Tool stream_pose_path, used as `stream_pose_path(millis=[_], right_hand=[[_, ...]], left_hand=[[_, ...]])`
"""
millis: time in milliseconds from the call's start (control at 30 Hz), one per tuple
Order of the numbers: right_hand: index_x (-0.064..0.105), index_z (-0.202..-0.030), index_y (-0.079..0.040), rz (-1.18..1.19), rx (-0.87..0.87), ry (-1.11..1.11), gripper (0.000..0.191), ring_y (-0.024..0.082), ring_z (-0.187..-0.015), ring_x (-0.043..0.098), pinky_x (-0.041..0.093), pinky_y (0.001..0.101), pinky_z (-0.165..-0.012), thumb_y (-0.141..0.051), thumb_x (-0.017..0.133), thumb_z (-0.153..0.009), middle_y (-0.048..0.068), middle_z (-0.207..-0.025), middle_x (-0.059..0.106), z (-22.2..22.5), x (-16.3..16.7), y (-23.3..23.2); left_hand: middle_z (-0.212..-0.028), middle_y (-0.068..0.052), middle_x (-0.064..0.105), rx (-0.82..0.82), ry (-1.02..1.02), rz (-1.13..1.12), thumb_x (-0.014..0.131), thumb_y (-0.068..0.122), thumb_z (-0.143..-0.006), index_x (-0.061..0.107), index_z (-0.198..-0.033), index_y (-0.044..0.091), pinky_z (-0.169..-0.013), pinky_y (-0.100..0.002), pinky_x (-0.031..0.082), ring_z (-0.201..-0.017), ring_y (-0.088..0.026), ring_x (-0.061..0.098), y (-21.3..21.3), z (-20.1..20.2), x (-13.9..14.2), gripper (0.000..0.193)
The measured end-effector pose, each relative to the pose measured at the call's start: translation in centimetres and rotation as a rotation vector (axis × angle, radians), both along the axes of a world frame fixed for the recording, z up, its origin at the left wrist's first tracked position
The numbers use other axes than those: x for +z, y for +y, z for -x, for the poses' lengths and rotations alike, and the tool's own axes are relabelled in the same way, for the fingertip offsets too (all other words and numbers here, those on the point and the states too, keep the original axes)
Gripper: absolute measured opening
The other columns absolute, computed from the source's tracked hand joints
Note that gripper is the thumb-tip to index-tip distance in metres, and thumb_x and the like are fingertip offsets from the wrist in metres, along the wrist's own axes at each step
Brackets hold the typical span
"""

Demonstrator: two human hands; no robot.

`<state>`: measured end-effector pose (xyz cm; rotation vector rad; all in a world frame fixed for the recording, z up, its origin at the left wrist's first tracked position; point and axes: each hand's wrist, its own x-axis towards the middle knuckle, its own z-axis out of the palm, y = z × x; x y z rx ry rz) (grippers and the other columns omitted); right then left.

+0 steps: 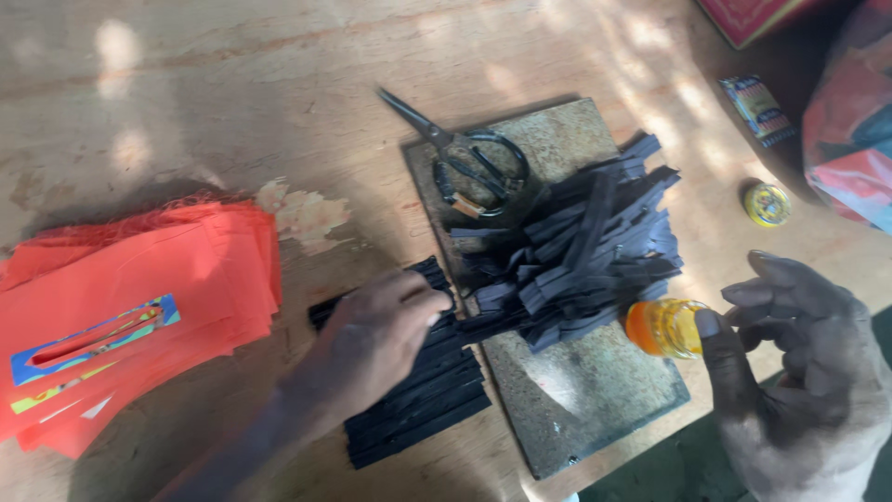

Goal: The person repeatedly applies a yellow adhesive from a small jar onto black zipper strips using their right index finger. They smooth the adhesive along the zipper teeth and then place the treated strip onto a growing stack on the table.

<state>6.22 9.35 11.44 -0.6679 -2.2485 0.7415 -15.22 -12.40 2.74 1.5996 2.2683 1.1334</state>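
Observation:
My left hand (pixel 376 339) rests palm down on a flat row of black strips (pixel 423 404) laid side by side on the wooden table, fingertips at the row's far end. A loose pile of black strips (pixel 585 246) lies heaped on a rectangular stone slab (pixel 576 409). My right hand (pixel 799 372) is at the right with fingers spread, its thumb touching a small orange bottle (pixel 664 327) that lies at the slab's right edge. Black scissors (pixel 465 153) lie at the slab's far end.
A stack of orange-red paper sheets (pixel 121 316) with a colourful label lies at the left. A small yellow round tin (pixel 767 204) and a small printed packet (pixel 757 110) sit at the right. Red bags or boxes (pixel 850 139) crowd the far right corner.

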Motion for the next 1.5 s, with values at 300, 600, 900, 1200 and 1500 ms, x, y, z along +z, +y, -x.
stream_pose_path(millis=[300, 600, 900, 1200, 1500], right_hand=[[0.063, -0.128, 0.001, -0.141, -0.128, -0.128, 0.044, 0.017, -0.090, 0.069, 0.056, 0.0280, -0.078, 0.002, 0.075, -0.086, 0.012, -0.104, 0.068, -4.1, 0.8, -0.3], [0.064, -0.126, -0.002, -0.149, -0.191, -0.155, 0.045, 0.017, -0.087, 0.070, 0.057, 0.0291, -0.075, -0.003, 0.078, -0.083, 0.011, -0.103, 0.070, -7.3, 0.3, -0.5], [0.066, -0.127, -0.003, -0.140, -0.159, -0.141, 0.046, 0.016, -0.090, 0.071, 0.057, 0.0289, -0.077, -0.007, 0.079, -0.083, 0.010, -0.104, 0.070, -9.0, -0.3, -0.5], [0.066, -0.125, -0.001, -0.130, -0.174, -0.148, 0.044, 0.018, -0.090, 0.071, 0.057, 0.0304, -0.075, -0.007, 0.079, -0.083, 0.012, -0.105, 0.071, -9.3, 0.4, -0.9], [0.066, -0.124, 0.000, -0.145, -0.183, -0.137, 0.045, 0.018, -0.097, 0.071, 0.059, 0.0299, -0.077, -0.003, 0.079, -0.081, 0.013, -0.105, 0.071, -9.9, 0.5, -0.7]], left_hand=[[-0.088, -0.012, 0.063, -0.015, 0.155, -0.190, 0.069, 0.012, -0.098, 0.067, -0.098, 0.000, -0.062, -0.037, 0.056, -0.077, -0.024, 0.062, 11.4, -3.9, -1.1, 0.012], [-0.100, -0.022, 0.066, 0.200, 0.183, -0.052, 0.073, 0.001, -0.085, 0.060, -0.114, -0.008, -0.073, -0.039, 0.061, -0.088, -0.030, 0.068, 19.0, -4.1, -2.7, 0.033], [-0.087, -0.010, 0.073, 0.046, -0.248, -0.174, 0.070, -0.002, -0.089, 0.061, -0.097, 0.001, -0.073, -0.035, 0.063, -0.085, -0.021, 0.077, 17.3, -0.9, -2.7, 0.012], [-0.111, -0.022, 0.073, -0.002, -1.241, -0.630, 0.062, -0.006, -0.100, 0.074, -0.114, -0.002, -0.079, -0.033, 0.064, -0.091, -0.022, 0.072, 16.9, 1.0, -1.8, 0.019], [-0.109, -0.019, 0.072, -0.416, -1.809, -0.791, 0.066, -0.004, -0.098, 0.072, -0.113, -0.002, -0.086, -0.032, 0.063, -0.098, -0.024, 0.074, 12.8, -2.8, 0.0, 0.016]])
